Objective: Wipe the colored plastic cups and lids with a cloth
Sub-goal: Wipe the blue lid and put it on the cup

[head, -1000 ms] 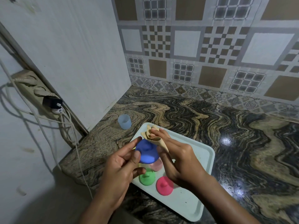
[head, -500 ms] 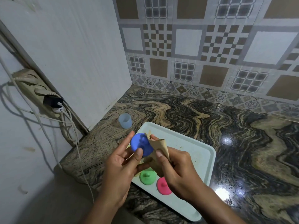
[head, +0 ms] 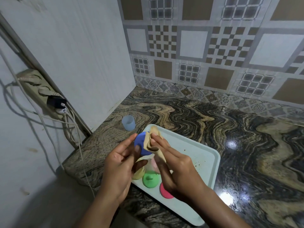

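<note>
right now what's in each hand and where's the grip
Left hand pinches the blue lid by its rim; right hand holds the tan cloth folded against the lid.

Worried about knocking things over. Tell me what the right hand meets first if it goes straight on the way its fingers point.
The right hand first meets its own cloth, pressed on the blue lid in the left hand. Beyond, perhaps the pale cup; depth unclear.

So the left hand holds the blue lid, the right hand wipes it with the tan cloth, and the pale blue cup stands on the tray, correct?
No: the head view shows the pale blue cup on the countertop, off the far corner of the tray. Otherwise right: the left hand holds the blue lid, the right hand presses the tan cloth to it.
</note>
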